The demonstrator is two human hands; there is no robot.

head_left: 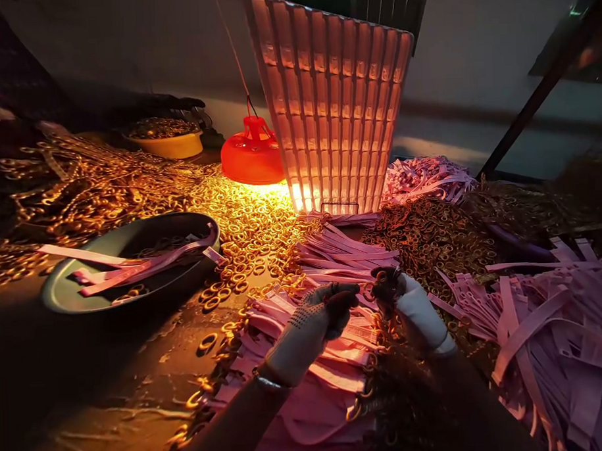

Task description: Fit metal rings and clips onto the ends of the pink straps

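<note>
My left hand (312, 324), in a pale dotted glove with dark fingertips, is closed, its fingers pressed together and pointing right. Facing it, my right hand (407, 304) wears a similar glove and has its fingers pinched. Small metal pieces show around its fingertips, but what either hand grips is too dark and small to make out. Below both hands lies a row of pink straps (346, 375), with brass-coloured rings along its edges. More pink straps (344, 250) are stacked just beyond.
Loose brass-coloured rings (262, 233) spread under a hanging red lamp (253, 155). A ribbed panel (331, 106) stands behind. To the left is a dark basin (61, 290) with straps; farther back, a yellow tub (172, 148). Pink straps (552, 335) heap at right.
</note>
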